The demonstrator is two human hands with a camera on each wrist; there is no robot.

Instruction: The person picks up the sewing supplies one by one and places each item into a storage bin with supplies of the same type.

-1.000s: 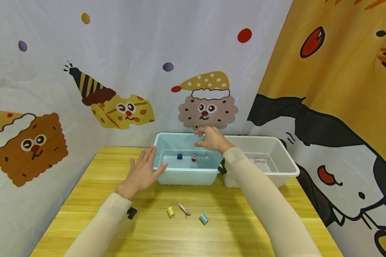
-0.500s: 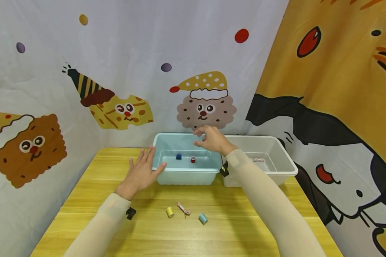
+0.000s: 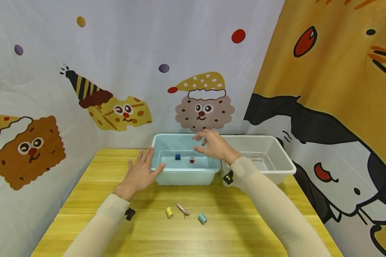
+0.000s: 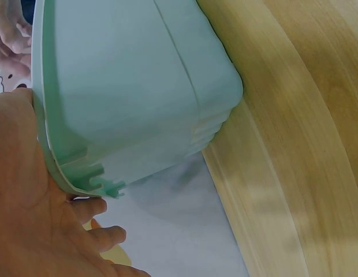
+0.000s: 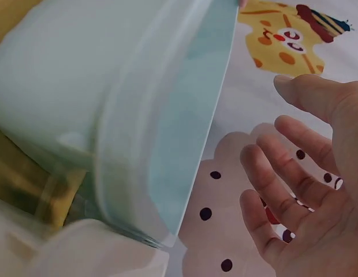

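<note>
My left hand (image 3: 139, 175) touches the left rim of a light blue bin (image 3: 186, 177), its fingers straight; the left wrist view shows the palm (image 4: 29, 190) against the rim. Over the bin's right side hovers my right hand (image 3: 214, 145), fingers loosely bent. Nothing lies between those fingers (image 5: 271, 184) in the right wrist view. Inside the blue bin are a small dark blue block-like piece (image 3: 178, 157) and a small red spool (image 3: 192, 160).
A white bin (image 3: 278, 171) stands against the blue one's right, with a pale pink bundle (image 3: 257, 159) inside. On the wooden table (image 3: 141, 232) lie a yellow thread spool (image 3: 169, 212), a pink cord bundle (image 3: 183, 209) and a light blue thread spool (image 3: 202, 218). A printed curtain (image 3: 122, 43) hangs behind.
My right hand has shifted slightly right and back toward me over the bin. The left hand stays at the rim. The head view has turned slightly.
</note>
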